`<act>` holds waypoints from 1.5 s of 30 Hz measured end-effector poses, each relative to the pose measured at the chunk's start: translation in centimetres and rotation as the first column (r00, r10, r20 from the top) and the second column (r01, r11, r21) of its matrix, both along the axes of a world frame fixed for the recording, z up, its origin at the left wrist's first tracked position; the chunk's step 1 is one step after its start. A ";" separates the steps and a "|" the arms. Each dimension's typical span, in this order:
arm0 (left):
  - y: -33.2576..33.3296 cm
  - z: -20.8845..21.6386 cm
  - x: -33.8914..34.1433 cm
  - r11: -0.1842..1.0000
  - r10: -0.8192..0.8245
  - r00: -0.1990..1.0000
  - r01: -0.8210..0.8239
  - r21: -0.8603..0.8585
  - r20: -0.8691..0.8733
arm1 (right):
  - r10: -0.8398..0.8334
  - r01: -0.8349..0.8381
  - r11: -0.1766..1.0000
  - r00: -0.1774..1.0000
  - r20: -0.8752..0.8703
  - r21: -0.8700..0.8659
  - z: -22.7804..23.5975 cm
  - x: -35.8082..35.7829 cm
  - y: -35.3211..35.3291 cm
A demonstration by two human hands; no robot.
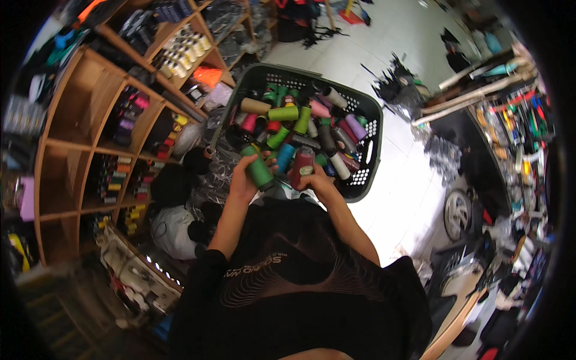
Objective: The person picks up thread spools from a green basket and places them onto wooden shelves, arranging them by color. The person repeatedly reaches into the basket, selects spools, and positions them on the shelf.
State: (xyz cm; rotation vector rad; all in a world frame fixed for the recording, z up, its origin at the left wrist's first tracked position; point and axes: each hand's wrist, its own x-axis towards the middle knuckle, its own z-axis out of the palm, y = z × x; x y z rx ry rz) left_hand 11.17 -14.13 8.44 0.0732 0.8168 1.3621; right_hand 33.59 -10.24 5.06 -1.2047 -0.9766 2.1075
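A green thread spool [260,173] is gripped in my left hand [243,177], whose fingers wrap round its side. Close by, my right hand [313,178] holds a dark red thread spool [302,163] upright. Both spools are over the near rim of a dark green plastic basket [373,150] with a perforated wall. Inside it lie many loose spools: a lime green spool [283,114], a blue spool [285,158], a lilac spool [356,127], a pink spool [319,108] and a white spool [339,166] among them.
To the left, a wooden cubby shelf [90,147] holds spools in several compartments, with white spools [185,55] farther back. A white plastic bag [173,232] lies left of me. On the right stand a wheel [458,214] and a cluttered rack [516,138]. Dark scraps [396,81] lie beyond the basket.
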 end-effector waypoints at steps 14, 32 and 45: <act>-16.0 -1.0 -0.5 0.961 0.250 0.959 -0.262 -0.087 -0.133 | 0.393 -0.390 0.916 0.919 0.024 -0.089 -4.8 0.8 -4.8; -33.4 -6.4 -18.7 0.735 0.617 0.774 -0.632 -0.245 -0.142 | 0.519 -0.494 0.853 0.836 0.178 -0.170 -8.8 -18.2 -13.4; -30.1 -9.8 -22.7 0.596 0.730 0.670 -0.721 -0.354 -0.136 | 0.571 -0.518 0.813 0.798 0.193 -0.266 -11.6 -24.6 -6.8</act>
